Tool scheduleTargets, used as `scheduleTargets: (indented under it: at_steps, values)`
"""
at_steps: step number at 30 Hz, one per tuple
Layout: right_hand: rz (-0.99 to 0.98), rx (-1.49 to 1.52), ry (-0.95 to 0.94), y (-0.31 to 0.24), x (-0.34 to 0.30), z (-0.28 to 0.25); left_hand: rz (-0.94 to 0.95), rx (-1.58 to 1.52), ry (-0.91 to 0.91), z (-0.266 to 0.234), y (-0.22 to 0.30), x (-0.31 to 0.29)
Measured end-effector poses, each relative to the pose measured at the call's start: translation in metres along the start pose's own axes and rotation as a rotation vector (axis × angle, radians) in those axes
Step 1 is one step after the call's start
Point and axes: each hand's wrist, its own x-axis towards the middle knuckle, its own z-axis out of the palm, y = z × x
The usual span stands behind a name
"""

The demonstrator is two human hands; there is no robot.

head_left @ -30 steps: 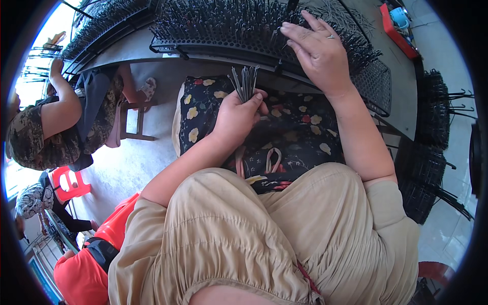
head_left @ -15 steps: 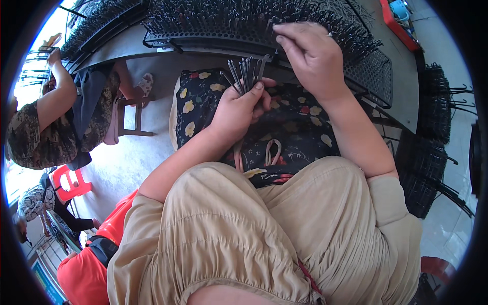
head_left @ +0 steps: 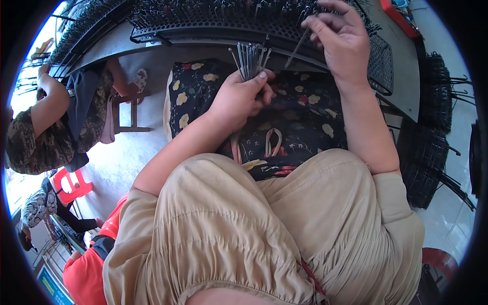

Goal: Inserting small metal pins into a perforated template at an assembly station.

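Note:
My left hand [head_left: 236, 99] is closed around a bundle of thin metal rods [head_left: 250, 60], which fan upward with small rounded ends. The bundle stands above the dark floral apron [head_left: 305, 109] over my lap. Farther right and higher, my right hand [head_left: 348, 48] pinches a single thin metal rod [head_left: 297, 50] between thumb and fingers. That rod slants down and left, its lower end hanging free near the table's edge. Just beyond both hands lies a black perforated tray [head_left: 203, 31], densely filled with upright dark metal pieces; their exact kind is too small to tell.
Black mesh basketwork [head_left: 380, 63] sits at the table's right end. Stacked black wire racks [head_left: 432, 101] with protruding rods stand to the right. At left sits a co-worker [head_left: 51, 112] near a wooden stool [head_left: 133, 114]; a red plastic stool [head_left: 73, 185] is behind.
My right hand has moved up and right from the tray's edge, and a single rod now shows in its fingers. My left hand keeps the bundle, and the view has shifted slightly.

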Motion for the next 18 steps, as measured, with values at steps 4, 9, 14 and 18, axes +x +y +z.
scheduleTargets:
  at_steps: [4,9,14,18]
  values:
    - [-0.403,-0.345,0.113,-0.006,0.010,0.010,0.009,0.110,0.118,0.002,-0.008,0.004]
    - [-0.644,-0.495,0.124,-0.009,0.014,0.020,0.053,0.138,0.165,0.005,-0.008,0.002]
    - [-0.716,-0.681,0.060,-0.016,0.021,0.029,0.040,0.147,0.190,0.003,-0.007,0.002]
    - [-0.749,-0.756,0.010,-0.020,0.014,0.029,0.071,0.123,0.160,0.001,-0.007,0.001]
